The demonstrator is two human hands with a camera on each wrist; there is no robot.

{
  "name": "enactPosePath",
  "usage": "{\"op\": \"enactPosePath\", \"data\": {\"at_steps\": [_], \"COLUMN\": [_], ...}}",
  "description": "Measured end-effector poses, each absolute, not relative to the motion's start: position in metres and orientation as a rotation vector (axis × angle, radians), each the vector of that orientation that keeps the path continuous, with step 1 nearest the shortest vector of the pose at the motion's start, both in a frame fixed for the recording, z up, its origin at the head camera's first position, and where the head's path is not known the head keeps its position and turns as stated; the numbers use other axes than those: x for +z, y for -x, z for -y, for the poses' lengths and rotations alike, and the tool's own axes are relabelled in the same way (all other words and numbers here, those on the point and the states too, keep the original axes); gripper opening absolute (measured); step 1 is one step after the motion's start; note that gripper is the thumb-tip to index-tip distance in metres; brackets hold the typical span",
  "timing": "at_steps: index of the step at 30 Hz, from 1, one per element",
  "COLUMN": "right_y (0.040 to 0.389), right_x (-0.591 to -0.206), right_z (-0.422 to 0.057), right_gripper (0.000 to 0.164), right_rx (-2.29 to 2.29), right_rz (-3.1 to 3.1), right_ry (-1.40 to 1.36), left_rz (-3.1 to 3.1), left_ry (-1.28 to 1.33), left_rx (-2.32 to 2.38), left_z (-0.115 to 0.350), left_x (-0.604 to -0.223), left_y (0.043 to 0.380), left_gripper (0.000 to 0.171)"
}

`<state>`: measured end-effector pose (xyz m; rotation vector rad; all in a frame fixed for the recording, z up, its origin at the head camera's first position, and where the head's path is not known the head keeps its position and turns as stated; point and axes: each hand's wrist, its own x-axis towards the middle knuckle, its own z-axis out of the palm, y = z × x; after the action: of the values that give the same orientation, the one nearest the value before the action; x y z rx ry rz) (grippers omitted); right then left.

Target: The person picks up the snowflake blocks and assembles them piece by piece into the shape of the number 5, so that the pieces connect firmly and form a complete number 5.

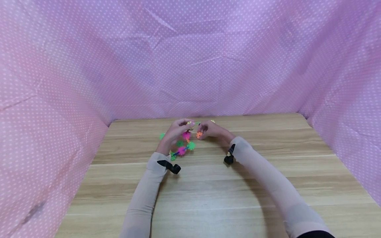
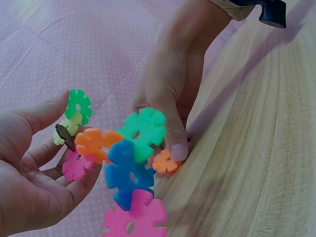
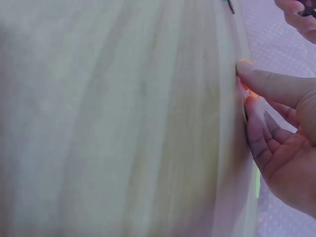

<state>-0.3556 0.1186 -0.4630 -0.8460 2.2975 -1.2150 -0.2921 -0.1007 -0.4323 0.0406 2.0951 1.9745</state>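
Observation:
My left hand (image 1: 175,131) holds one end of a chain of notched plastic snowflake discs, with thumb and fingers about a yellow disc (image 2: 68,128) and a brown one (image 2: 64,136). From there the chain runs toward me through orange (image 2: 98,145), green (image 2: 143,132), blue (image 2: 129,173) and pink (image 2: 136,219) discs. To its right, low over the table, my right hand (image 1: 210,129) pinches a separate-looking orange disc (image 1: 199,135) between thumb and fingers. Whether that disc touches the chain I cannot tell.
A wood-grain table (image 1: 208,198) lies under both hands. Just past the right hand is a yellow disc (image 1: 212,121); left of the left hand shows a green disc (image 1: 162,136). Pink dotted cloth (image 1: 208,66) hangs behind the table and at its sides.

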Motion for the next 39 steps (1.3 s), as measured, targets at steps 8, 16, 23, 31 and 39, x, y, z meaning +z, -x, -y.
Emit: {"op": "enactPosePath", "data": {"at_steps": [8,16,23,31,39], "right_y": [0.348,0.346,0.344,0.338,0.331], "right_x": [-0.456,-0.459,-0.457,-0.447,-0.431], "right_z": [-0.134,-0.155,-0.172,-0.18,-0.173], "right_gripper": [0.022,0.028,0.029,0.027,0.026], "right_rx": [-1.226,-1.283,-1.343,-1.426,-1.692], "right_rz": [-2.227,-2.173,-2.167,-2.179,-2.085], "right_ry": [0.751,0.619,0.562,0.574,0.584], "left_rz": [-2.082,-2.094,-2.144,-2.142,-2.137], "left_ry": [-0.025,-0.057,-0.068,-0.097,-0.085], "left_rx": [1.961,1.988,1.977,2.011,2.003], "left_z": [0.099,0.094,0.088,0.082,0.081], "left_x": [-0.432,-0.436,-0.436,-0.437,-0.438], "left_y": [0.292,0.289,0.288,0.286,0.287], "left_gripper": [0.038,0.035,0.035,0.044,0.045]}}
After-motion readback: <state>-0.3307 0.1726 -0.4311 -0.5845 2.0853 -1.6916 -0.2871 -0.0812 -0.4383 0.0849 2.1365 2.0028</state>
